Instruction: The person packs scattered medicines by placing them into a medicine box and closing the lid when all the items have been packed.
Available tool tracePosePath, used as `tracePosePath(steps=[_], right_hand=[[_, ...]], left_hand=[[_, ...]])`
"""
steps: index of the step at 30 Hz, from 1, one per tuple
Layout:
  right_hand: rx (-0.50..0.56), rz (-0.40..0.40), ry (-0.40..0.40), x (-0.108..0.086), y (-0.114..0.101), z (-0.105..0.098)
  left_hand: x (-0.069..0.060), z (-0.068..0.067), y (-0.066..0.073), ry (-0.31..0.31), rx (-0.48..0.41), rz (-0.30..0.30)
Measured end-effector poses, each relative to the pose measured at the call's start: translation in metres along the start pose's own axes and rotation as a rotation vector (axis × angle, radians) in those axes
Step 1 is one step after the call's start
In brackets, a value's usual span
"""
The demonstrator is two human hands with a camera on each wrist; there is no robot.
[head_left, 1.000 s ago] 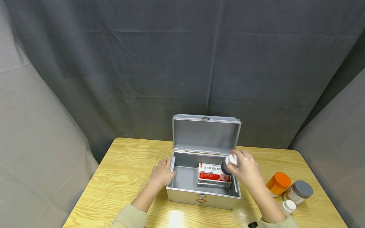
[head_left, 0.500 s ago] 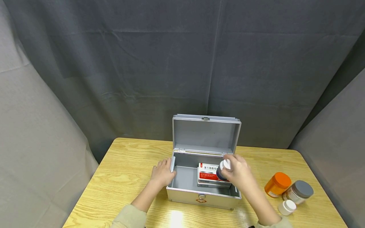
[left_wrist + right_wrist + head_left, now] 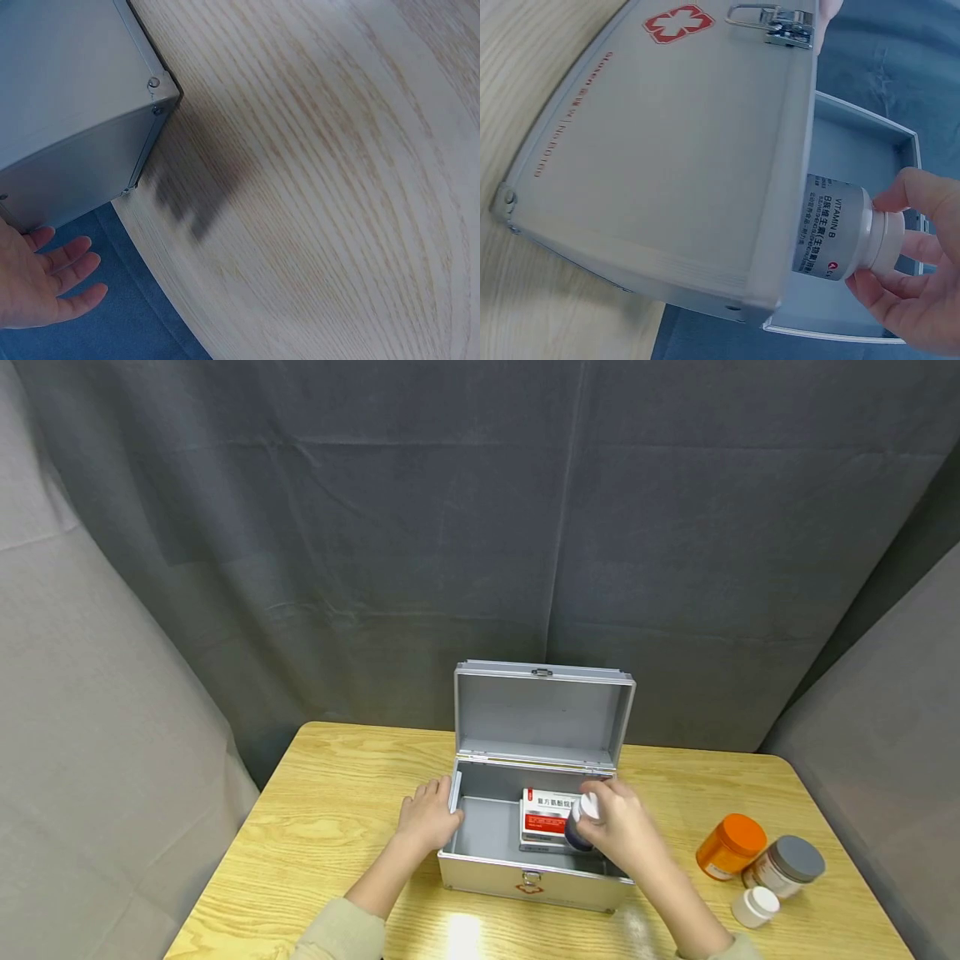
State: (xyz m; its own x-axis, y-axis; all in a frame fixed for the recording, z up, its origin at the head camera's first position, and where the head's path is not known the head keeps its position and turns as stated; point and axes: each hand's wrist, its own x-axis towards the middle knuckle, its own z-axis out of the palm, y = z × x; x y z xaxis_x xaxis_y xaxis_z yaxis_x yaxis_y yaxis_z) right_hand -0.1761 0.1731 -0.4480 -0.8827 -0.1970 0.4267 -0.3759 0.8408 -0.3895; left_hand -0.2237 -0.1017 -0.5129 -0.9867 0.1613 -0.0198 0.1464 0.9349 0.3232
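A silver first-aid case (image 3: 487, 874) stands on the table with its lid raised. My right hand (image 3: 624, 828) pinches the white cap of a vitamin B bottle (image 3: 832, 229), whose body is lowered inside the case at the right; its base is hidden in the right wrist view. White-and-red medicine boxes (image 3: 545, 823) lie stacked inside the case, partly covered by the bottle and hand. At the case's left wall is my left hand (image 3: 426, 817), its thumb over the rim. In the left wrist view, the left hand's fingers (image 3: 79, 300) are loosely spread beside the case.
To the right of the case stand an orange bottle (image 3: 731, 846), a grey-lidded jar (image 3: 785, 867) and a small white bottle (image 3: 755, 907). Grey curtains (image 3: 375, 543) hang behind the wooden table (image 3: 337, 793) and at both sides.
My right hand has carried the vitamin bottle leftward and down, from over the case's right edge into the case. The left hand has stayed in place.
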Motion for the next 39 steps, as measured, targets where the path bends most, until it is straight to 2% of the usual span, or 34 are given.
tracePosePath(steps=[9,26,39], right_hand=[[0.0,-0.002,-0.063,-0.005,0.006,0.008],[-0.003,0.067,-0.201,-0.008,0.011,0.012],[-0.02,0.035,-0.268,-0.005,0.018,0.018]], left_hand=[[0.001,0.001,0.0,-0.002,0.0,-0.001],[0.001,0.0,0.0,-0.014,-0.008,-0.009],[0.001,0.0,0.0,-0.02,-0.01,-0.011]])
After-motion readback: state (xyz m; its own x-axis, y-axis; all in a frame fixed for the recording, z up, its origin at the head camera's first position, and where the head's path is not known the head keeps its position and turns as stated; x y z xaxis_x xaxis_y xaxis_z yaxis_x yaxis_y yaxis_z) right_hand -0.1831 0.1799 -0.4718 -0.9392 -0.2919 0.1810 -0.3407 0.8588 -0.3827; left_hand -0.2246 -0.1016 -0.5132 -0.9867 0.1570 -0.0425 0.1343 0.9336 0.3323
